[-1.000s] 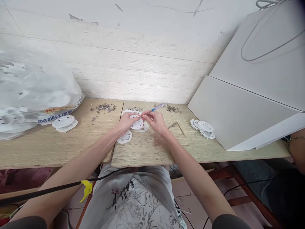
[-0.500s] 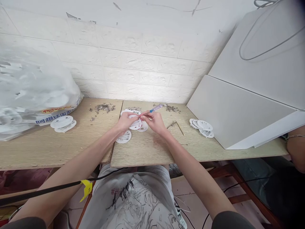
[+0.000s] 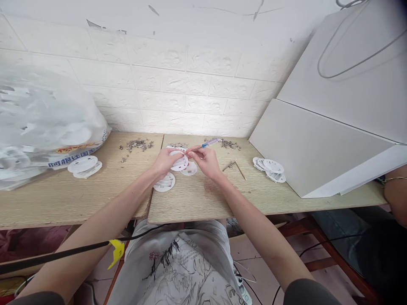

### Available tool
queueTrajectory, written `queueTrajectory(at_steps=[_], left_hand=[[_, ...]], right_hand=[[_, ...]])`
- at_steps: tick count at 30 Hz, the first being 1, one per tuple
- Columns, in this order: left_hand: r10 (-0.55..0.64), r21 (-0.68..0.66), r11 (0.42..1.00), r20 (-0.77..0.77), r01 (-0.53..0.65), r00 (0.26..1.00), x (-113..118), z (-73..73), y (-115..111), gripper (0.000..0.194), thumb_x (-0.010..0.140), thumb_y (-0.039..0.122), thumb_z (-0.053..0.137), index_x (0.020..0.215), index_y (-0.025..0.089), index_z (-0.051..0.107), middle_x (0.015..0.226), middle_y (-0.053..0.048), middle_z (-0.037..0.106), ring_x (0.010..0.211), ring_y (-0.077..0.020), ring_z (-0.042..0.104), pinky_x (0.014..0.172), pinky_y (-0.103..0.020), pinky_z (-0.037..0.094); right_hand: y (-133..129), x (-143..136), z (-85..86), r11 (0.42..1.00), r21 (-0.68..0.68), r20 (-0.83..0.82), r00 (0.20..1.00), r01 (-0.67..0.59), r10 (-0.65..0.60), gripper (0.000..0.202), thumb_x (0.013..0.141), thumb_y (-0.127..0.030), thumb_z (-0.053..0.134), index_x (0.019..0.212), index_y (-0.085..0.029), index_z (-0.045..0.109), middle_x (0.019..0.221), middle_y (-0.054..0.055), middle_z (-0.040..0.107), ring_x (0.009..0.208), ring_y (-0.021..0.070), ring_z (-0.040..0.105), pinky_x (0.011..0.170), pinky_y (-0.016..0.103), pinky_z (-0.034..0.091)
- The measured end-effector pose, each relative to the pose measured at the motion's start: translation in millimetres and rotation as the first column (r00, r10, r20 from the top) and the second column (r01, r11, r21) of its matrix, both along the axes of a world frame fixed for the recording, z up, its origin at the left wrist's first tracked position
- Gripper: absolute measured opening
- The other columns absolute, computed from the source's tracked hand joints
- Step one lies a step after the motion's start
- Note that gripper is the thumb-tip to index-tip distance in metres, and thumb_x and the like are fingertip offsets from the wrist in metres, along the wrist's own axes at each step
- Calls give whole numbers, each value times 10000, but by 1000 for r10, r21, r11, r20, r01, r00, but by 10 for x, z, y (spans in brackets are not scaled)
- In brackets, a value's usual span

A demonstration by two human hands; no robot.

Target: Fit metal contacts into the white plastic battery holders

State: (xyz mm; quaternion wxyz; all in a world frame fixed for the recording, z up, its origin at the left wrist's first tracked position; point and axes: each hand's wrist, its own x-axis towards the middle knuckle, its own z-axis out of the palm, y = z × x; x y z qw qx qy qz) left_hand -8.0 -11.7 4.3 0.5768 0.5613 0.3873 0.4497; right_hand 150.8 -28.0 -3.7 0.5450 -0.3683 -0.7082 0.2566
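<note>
My left hand (image 3: 165, 163) grips a round white plastic disc (image 3: 180, 163) with slots, its thumb lying over the face. Close against it, my right hand (image 3: 206, 162) is closed around a screwdriver (image 3: 210, 142) with a clear purple and blue handle, which points up to the right. Its tip is hidden at the fingers by the disc's edge. Two more white discs lie just below: one (image 3: 190, 168) under the hands, another (image 3: 165, 183) to the lower left. A pile of small metal pieces (image 3: 178, 145) sits behind the hands.
Metal pieces form heaps at the back left (image 3: 140, 145) and back right (image 3: 230, 145). Thin brass-coloured rods (image 3: 240, 170) lie right of my hands. Stacked discs (image 3: 271, 168) rest by a large white box (image 3: 318, 148). A full plastic bag (image 3: 47, 123) stands left. Another person's arm (image 3: 396, 197) shows at right.
The held disc has tilted and shifted slightly left with my left hand. The screwdriver handle has swung a little lower and to the right.
</note>
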Motion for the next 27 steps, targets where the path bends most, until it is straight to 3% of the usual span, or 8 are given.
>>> queueTrajectory(at_steps=[14, 27], left_hand=[[58, 4, 998, -48, -58, 997, 15, 17, -36, 190, 581, 258, 678, 718, 128, 705, 636, -29, 663, 562, -130, 565, 522, -224, 402], [101, -20, 995, -74, -102, 992, 41, 16, -65, 213, 567, 253, 691, 730, 118, 713, 631, -41, 674, 569, -151, 591, 544, -241, 424]], right_hand=[[-12, 21, 27, 992, 99, 232, 968, 72, -94, 205, 865, -225, 547, 788, -173, 729, 901, 54, 737, 791, 183, 676, 681, 267, 516], [44, 52, -40, 996, 82, 244, 969, 27, -46, 194, 856, -281, 586, 820, -168, 739, 896, 62, 745, 786, 193, 686, 710, 278, 510]])
